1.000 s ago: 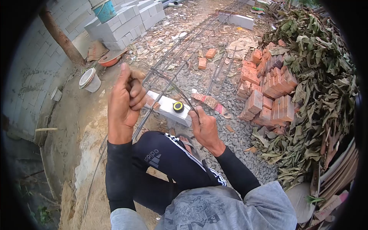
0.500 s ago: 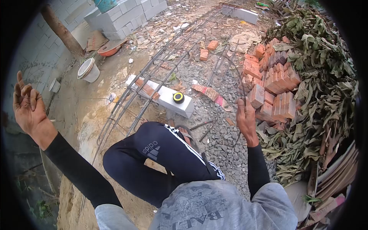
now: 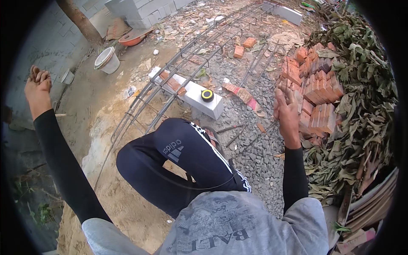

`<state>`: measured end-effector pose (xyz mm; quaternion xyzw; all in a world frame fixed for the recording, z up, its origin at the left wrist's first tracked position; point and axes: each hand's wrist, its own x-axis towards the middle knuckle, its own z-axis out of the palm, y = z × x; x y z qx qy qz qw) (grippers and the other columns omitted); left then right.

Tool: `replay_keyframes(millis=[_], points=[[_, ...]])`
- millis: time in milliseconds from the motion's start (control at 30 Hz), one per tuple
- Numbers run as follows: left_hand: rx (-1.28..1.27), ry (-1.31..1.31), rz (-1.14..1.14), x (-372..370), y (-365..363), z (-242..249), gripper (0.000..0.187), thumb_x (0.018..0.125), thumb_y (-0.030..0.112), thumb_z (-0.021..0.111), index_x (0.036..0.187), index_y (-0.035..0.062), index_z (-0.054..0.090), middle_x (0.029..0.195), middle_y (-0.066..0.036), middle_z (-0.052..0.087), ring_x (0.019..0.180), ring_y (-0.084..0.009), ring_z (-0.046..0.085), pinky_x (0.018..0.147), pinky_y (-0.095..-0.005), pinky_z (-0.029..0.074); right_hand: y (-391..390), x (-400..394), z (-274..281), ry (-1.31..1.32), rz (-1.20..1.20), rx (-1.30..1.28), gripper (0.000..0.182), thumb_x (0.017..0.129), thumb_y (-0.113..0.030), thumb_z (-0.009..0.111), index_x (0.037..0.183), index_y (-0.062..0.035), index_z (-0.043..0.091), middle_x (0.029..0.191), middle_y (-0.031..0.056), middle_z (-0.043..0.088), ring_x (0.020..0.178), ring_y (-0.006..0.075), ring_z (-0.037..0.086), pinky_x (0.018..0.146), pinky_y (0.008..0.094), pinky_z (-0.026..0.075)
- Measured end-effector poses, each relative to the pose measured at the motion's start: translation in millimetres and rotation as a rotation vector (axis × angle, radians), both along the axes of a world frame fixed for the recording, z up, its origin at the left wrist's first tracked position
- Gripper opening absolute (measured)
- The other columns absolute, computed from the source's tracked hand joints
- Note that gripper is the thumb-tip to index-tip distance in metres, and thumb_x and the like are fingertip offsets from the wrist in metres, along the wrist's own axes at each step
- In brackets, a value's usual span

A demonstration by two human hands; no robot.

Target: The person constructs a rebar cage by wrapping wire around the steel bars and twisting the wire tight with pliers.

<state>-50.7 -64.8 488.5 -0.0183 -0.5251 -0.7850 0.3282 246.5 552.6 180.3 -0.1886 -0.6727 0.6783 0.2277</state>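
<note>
My left hand (image 3: 38, 87) is raised at the far left, its fingers curled closed; whatever they hold, if anything, is too small to make out. Out to the right, my right hand (image 3: 287, 111) has bent fingers closed on a thin dark wire, beside the brick pile. A loop of thin wire (image 3: 212, 187) hangs across my thigh. Between my arms, a black and yellow tape measure (image 3: 207, 95) lies on a white block (image 3: 204, 106). A long rebar cage (image 3: 170, 100) rests across that block, with a piece of brick (image 3: 173, 85) under its bars.
Stacked red bricks (image 3: 321, 87) and dry leaves (image 3: 361, 80) line the right side. Gravel (image 3: 259, 170) covers the ground near my foot. A white bucket (image 3: 108, 61), an orange basin (image 3: 135, 38) and a block stack (image 3: 148, 12) stand at the back left.
My left hand has risen and its fingers have curled in. My right hand has moved slightly up and right. A wire loop now crosses my thigh; the view has shifted a little.
</note>
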Motion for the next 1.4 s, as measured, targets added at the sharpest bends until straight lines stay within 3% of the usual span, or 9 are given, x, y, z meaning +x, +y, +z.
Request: replay_keyframes(millis=[133, 233, 433, 567, 767, 933, 1100, 1267, 1400], points=[[-0.984, -0.149, 0.031, 5, 2, 29, 0.034, 0.083, 0.020, 0.063, 0.113, 0.0048, 0.066, 0.100, -0.013, 0.061, 0.095, -0.0180, 0.051, 0.077, -0.0425, 0.046, -61, -30, -43, -0.105, 0.557, 0.082, 0.032, 0.103, -0.025, 0.063, 0.124, -0.0002, 0.060, 0.077, -0.0023, 0.057, 0.071, 0.0067, 0.054, 0.066, 0.0250, 0.043], [-1.210, -0.129, 0.147, 14, -1, 47, 0.032, 0.084, 0.021, 0.063, 0.112, 0.0057, 0.066, 0.100, -0.012, 0.060, 0.094, -0.0179, 0.051, 0.077, -0.0418, 0.045, -97, -21, -97, -0.158, 0.750, -0.186, 0.030, 0.107, -0.024, 0.055, 0.128, -0.0021, 0.056, 0.076, -0.0016, 0.058, 0.070, 0.0066, 0.055, 0.064, 0.0256, 0.045], [-1.097, -0.129, 0.352, 48, 20, 39, 0.029, 0.086, 0.022, 0.061, 0.111, 0.0075, 0.064, 0.099, -0.010, 0.058, 0.093, -0.0177, 0.051, 0.076, -0.0404, 0.045, -94, -1, -134, -0.067, 0.269, -0.284, 0.033, 0.112, -0.032, 0.043, 0.125, -0.0053, 0.057, 0.066, -0.0018, 0.049, 0.053, 0.0043, 0.043, 0.048, 0.0241, 0.037], [-1.003, -0.134, 0.445, 73, 1, 42, 0.027, 0.088, 0.023, 0.060, 0.111, 0.0086, 0.063, 0.099, -0.008, 0.057, 0.092, -0.0175, 0.051, 0.076, -0.0394, 0.044, 12, -49, -135, 0.076, -0.487, 0.526, 0.041, 0.111, -0.034, 0.045, 0.103, -0.0006, 0.067, 0.072, 0.0073, 0.060, 0.070, 0.0231, 0.059, 0.068, 0.0388, 0.047], [-0.864, -0.103, 0.546, 103, -34, 46, 0.024, 0.090, 0.025, 0.058, 0.110, 0.0104, 0.062, 0.098, -0.006, 0.055, 0.091, -0.0173, 0.050, 0.076, -0.0380, 0.044, 79, -87, -93, -0.165, -0.554, 0.670, 0.039, 0.108, -0.037, 0.045, 0.103, -0.0035, 0.066, 0.092, 0.0281, 0.069, 0.089, 0.0498, 0.064, 0.079, 0.0523, 0.049], [-0.767, -0.069, 0.651, 131, -75, 47, 0.022, 0.092, 0.026, 0.057, 0.109, 0.0119, 0.061, 0.098, -0.005, 0.054, 0.090, -0.0171, 0.050, 0.076, -0.0368, 0.043, 198, -85, -139, -0.240, -0.883, 0.659, 0.040, 0.104, -0.040, 0.051, 0.108, -0.0039, 0.067, 0.091, 0.0309, 0.070, 0.089, 0.0517, 0.067, 0.078, 0.0563, 0.051], [-0.637, -0.015, 0.796, 165, -125, 51, 0.020, 0.095, 0.027, 0.056, 0.108, 0.0134, 0.060, 0.097, -0.003, 0.052, 0.089, -0.0169, 0.049, 0.076, -0.0356, 0.043, 251, 4, -141, -0.270, -0.799, 0.774, 0.045, 0.105, -0.043, 0.047, 0.109, -0.0026, 0.067, 0.089, 0.0298, 0.070, 0.090, 0.0516, 0.067, 0.081, 0.0557, 0.051], [-0.559, 0.057, 0.909, 198, -151, 71, 0.018, 0.097, 0.029, 0.054, 0.107, 0.0148, 0.059, 0.097, -0.001, 0.051, 0.088, -0.0168, 0.049, 0.076, -0.0345, 0.043, 179, 9, -51, -0.368, -0.573, 0.937, 0.044, 0.107, -0.043, 0.047, 0.109, -0.0029, 0.066, 0.083, 0.0294, 0.068, 0.085, 0.0494, 0.068, 0.073, 0.0557, 0.050], [-0.531, 0.136, 0.942, 216, -155, 89, 0.017, 0.098, 0.030, 0.053, 0.107, 0.0160, 0.058, 0.096, 0.000, 0.050, 0.087, -0.0166, 0.049, 0.076, -0.0335, 0.042, 155, 2, -110, -0.336, -0.477, 1.159, 0.045, 0.109, -0.044, 0.044, 0.106, -0.0034, 0.064, 0.078, 0.0307, 0.066, 0.076, 0.0523, 0.064, 0.066, 0.0598, 0.048]])
